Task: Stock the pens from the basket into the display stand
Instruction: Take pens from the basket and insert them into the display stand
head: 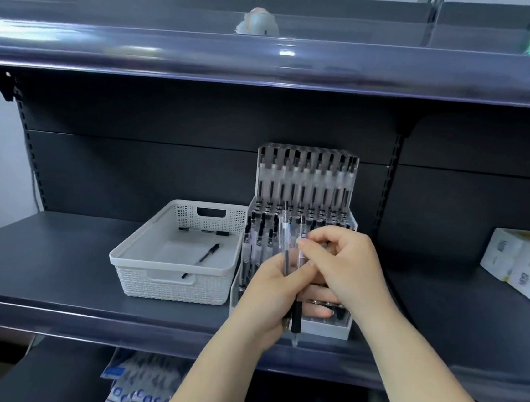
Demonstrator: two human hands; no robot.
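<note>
White woven basket (164, 275) on a dark shelf (54, 263), holding two loose pens (202, 259), one by the back wall. Just right, touching it, a tiered clear display stand (305, 179) with rows of upright pens. In front of the stand, left hand (266, 296) curled round a bundle of pens (294, 318); right hand (345, 268) pinching one clear pen (301, 250) at the bundle's top. White boxes (525, 264) far right.

Both hands (284, 288) grip pens (294, 256) before display stand (305, 179).
</note>
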